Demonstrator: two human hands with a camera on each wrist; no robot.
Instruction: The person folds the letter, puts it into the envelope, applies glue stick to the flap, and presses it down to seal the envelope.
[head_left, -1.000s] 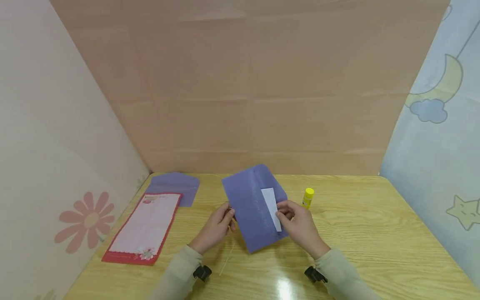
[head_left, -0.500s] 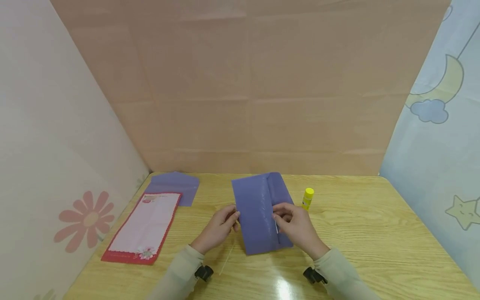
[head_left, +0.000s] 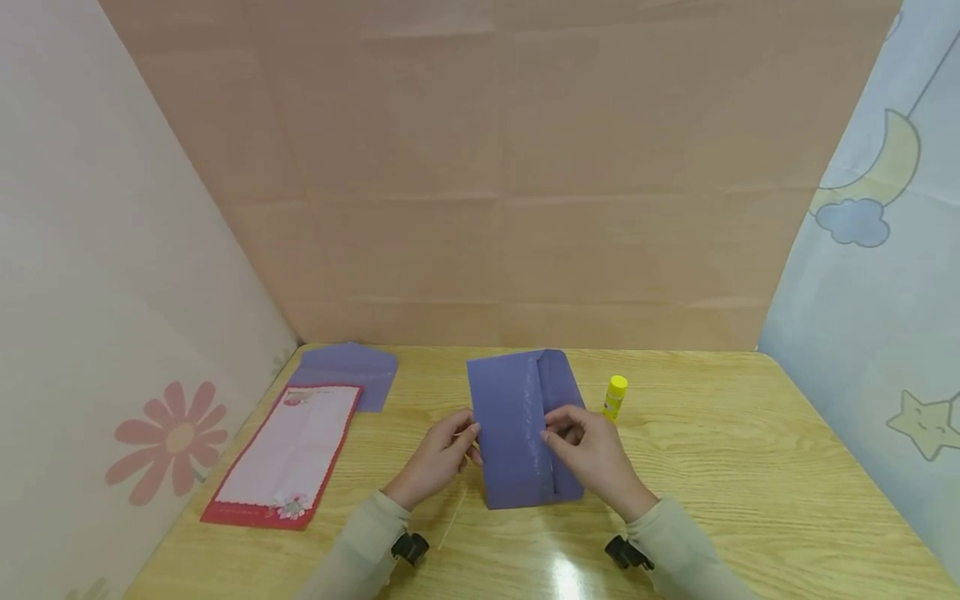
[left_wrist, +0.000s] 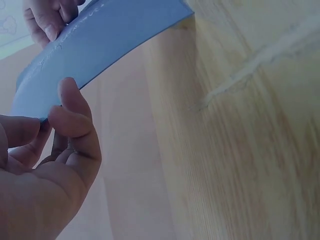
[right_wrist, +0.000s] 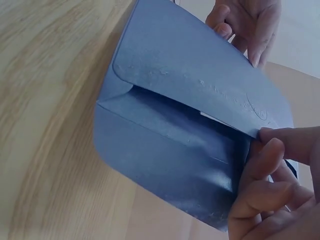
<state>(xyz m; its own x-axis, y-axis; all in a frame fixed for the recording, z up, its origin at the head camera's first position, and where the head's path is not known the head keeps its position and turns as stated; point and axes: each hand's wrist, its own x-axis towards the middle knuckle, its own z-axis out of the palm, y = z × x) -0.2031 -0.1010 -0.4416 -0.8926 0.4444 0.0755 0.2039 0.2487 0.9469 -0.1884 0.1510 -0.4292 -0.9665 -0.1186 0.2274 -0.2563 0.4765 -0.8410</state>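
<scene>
A purple envelope [head_left: 510, 433] is held up in front of me, its flap [right_wrist: 170, 155] folded out on the right. My left hand [head_left: 437, 457] pinches its left edge between thumb and fingers. At the mouth, my right hand [head_left: 597, 457] grips the pocket's edge, thumb in front and fingers at the opening. A narrow sliver of white paper [right_wrist: 216, 117] shows inside the mouth in the right wrist view; the rest of it is hidden in the pocket. In the left wrist view the envelope [left_wrist: 100, 45] bends slightly between both hands.
On the wooden table [head_left: 720, 467] at left lies a red-bordered letter sheet [head_left: 288, 446], overlapping another purple envelope [head_left: 348, 364]. A glue stick with a yellow cap [head_left: 617, 387] stands behind my right hand. Paper-covered walls [head_left: 480, 200] enclose the back and sides.
The white paper has slid into the envelope, from mostly showing to almost hidden. The envelope has turned more upright and shifted slightly right, both hands staying on it.
</scene>
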